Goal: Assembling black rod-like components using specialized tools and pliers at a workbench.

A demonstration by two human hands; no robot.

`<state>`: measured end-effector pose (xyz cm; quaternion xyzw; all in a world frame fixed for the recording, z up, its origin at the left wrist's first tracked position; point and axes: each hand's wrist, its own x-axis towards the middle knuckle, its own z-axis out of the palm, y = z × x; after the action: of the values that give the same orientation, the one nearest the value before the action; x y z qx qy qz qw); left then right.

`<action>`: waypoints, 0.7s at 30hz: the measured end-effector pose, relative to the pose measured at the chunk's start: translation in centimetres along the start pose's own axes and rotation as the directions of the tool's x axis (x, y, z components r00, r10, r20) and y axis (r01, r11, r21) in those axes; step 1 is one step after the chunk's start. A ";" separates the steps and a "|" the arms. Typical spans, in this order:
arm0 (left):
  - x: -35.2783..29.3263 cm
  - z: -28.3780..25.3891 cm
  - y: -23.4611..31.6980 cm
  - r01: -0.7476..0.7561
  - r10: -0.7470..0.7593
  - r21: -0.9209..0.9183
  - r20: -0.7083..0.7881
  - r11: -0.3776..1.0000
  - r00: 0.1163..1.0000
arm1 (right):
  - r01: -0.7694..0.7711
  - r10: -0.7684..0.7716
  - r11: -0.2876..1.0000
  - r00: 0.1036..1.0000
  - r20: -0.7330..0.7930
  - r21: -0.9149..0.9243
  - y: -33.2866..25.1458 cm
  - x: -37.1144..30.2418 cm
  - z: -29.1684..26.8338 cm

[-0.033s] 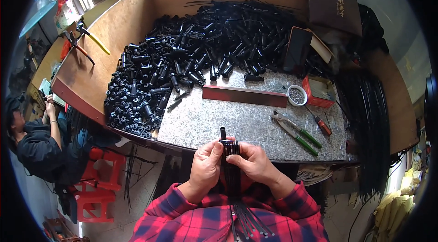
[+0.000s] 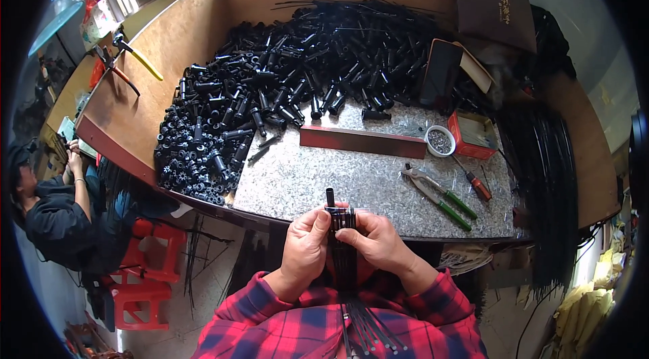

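Near the table's front edge, my left hand and my right hand pinch opposite sides of a black umbrella runner. A dark tube sticks up from its top by my left fingertips. Thin black umbrella ribs hang in a bundle below the runner, between my wrists. Their grey-tipped ends fan out over my plaid shirt. My thumbs lie on the near side; my other fingers are partly hidden behind the piece.
A large heap of black runners fills the table's back and left. On the speckled tabletop lie a red-brown bar, green-handled pliers, a screwdriver, a cup of small metal bits and a red box. A co-worker sits left.
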<state>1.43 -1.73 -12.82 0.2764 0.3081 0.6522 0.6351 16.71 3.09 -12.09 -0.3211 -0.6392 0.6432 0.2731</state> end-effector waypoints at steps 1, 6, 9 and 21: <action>0.0 0.1 0.1 -0.008 0.008 -0.008 0.002 1.000 1.000 | -0.005 0.004 1.000 1.000 -0.016 -0.010 0.0 0.0 0.0; -0.2 0.2 -0.2 -0.034 0.034 -0.016 0.002 0.999 0.999 | 0.026 -0.022 0.997 0.998 -0.056 0.077 -0.8 0.0 0.3; -0.1 0.3 -0.3 -0.054 0.054 -0.013 0.009 0.998 0.999 | 0.045 -0.038 0.993 0.997 -0.072 0.111 -0.1 0.0 0.2; -0.3 0.4 -0.6 -0.056 0.057 -0.043 0.026 0.998 0.998 | 0.021 -0.013 0.987 0.999 -0.048 0.157 -0.3 -0.2 0.0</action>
<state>2.10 -2.00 -13.00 0.2804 0.2774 0.6724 0.6264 16.79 2.98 -11.78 -0.3080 -0.5826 0.6816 0.3179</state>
